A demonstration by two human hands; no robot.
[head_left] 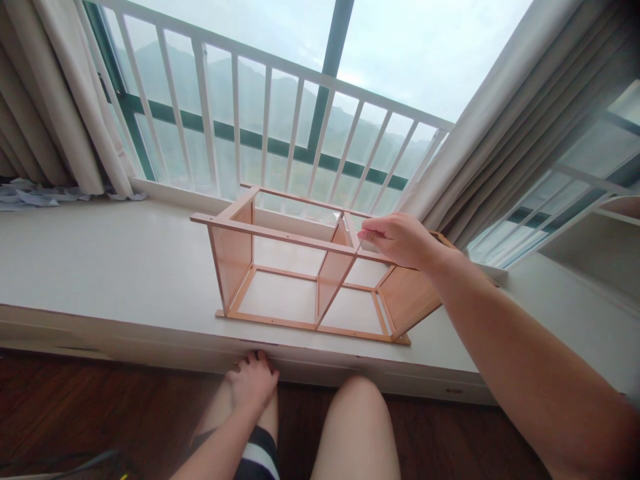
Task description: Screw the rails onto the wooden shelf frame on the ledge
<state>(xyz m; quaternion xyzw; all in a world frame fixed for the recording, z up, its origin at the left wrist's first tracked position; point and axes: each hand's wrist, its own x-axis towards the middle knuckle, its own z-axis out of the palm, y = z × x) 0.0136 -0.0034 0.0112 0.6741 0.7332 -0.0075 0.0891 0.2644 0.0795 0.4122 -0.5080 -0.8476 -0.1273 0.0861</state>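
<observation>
A wooden shelf frame (287, 238) lies on its side on the white window ledge, with panels at both ends and a middle panel (336, 283) between them. My right hand (395, 239) is closed above the upper front rail, close to where that middle panel joins it. Between its fingertips is a thin rod (359, 244), which looks like a hex key, with its lower end at the joint. My left hand (253, 381) rests on my left knee, fingers stretched out, holding nothing.
White railings (267, 120) and a window stand behind the ledge (100, 267). Curtains hang on the left (60, 93) and right (510, 113). A white shelf unit (595, 253) is at the far right. Dark wooden floor (125, 393) lies below the ledge.
</observation>
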